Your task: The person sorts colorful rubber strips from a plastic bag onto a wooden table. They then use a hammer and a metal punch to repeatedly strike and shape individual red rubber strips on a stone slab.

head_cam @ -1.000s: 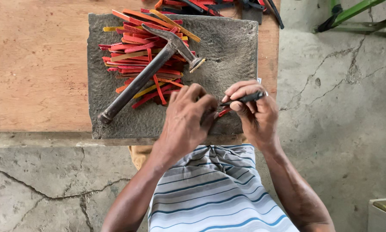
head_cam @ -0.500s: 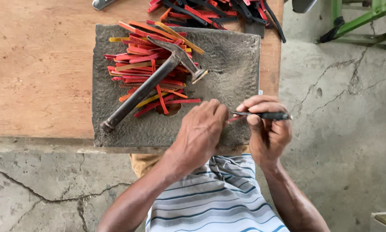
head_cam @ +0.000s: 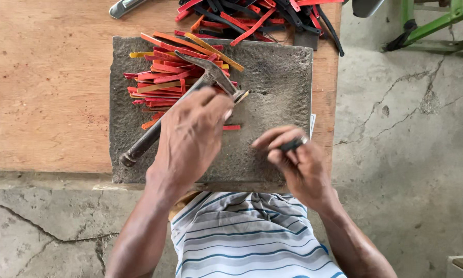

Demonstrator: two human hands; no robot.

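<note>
The left hand (head_cam: 190,136) reaches over the hammer (head_cam: 190,98), which lies slanted across the grey stone slab (head_cam: 277,77). Its fingers are curled down onto the handle and the red strips, but I cannot tell if they grip anything. One small red strip (head_cam: 232,127) lies just beside its fingertips, near the middle of the slab. The right hand (head_cam: 298,164) is near the slab's front edge. Its fingers are pinched tight on a small dark tool (head_cam: 292,144).

I think the person is picking a strip to work on. Next, the strip likely needs to lie flat on the bare part of the slab, close to the dark tool.

A pile of red and orange strips (head_cam: 164,77) covers the slab's back left corner. The slab sits at the front right corner of a wooden table (head_cam: 46,77). More red and black strips (head_cam: 252,15) lie at the table's back edge. The floor (head_cam: 406,128) is cracked grey concrete. A green metal frame (head_cam: 442,23) stands to the right.
</note>
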